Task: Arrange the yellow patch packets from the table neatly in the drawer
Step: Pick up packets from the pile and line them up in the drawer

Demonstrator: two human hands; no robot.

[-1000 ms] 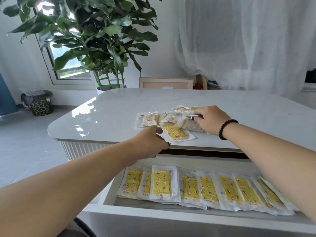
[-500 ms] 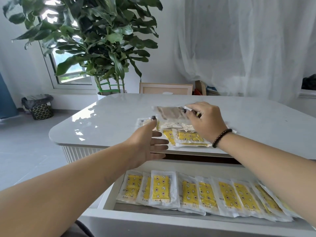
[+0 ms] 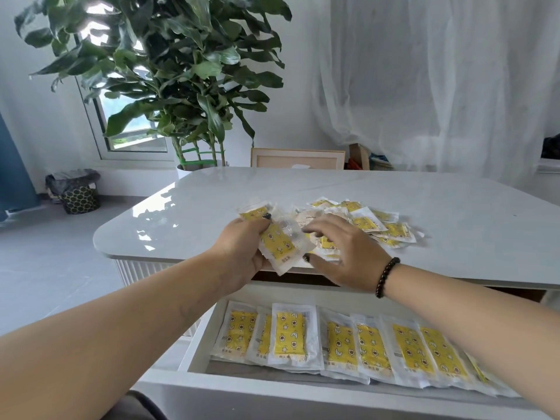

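Near the frame's centre, above the table (image 3: 212, 189) edge, the left hand (image 3: 239, 253) pinches a yellow packet (image 3: 280, 247), its print unreadable, while the right hand (image 3: 348, 253) hovers fingers spread over the loose pile (image 3: 378, 225); more packets line the drawer (image 3: 272, 389) below.

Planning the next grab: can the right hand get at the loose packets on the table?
Probably yes: the right hand hovers open at the near edge of the loose packets, nothing lying between.
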